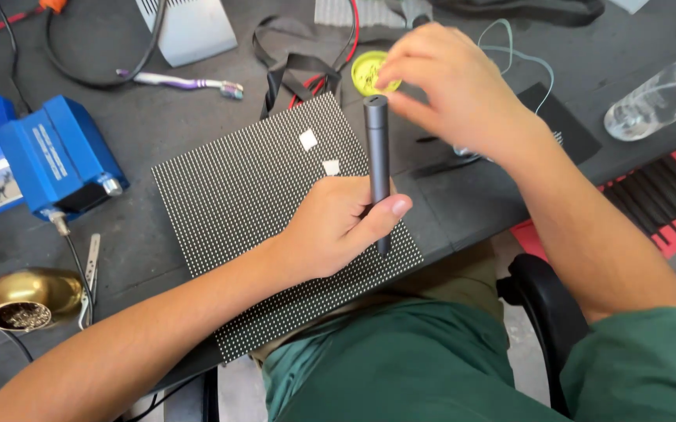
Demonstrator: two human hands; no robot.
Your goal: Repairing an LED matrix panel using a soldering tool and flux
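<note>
My left hand grips a grey pen-shaped tool and holds it upright over a black dotted panel lying on the table. Two small white squares sit on the panel near its far edge. My right hand hovers just beyond the top of the tool, its fingertips pinched at the edge of a small round yellow-green tin. Whether those fingers hold anything is hidden.
A blue box-shaped station stands at the left, a brass wool tip cleaner in front of it. A toothbrush, cables, a clear plastic bottle and a red-and-black tray lie around. Table edge runs near my lap.
</note>
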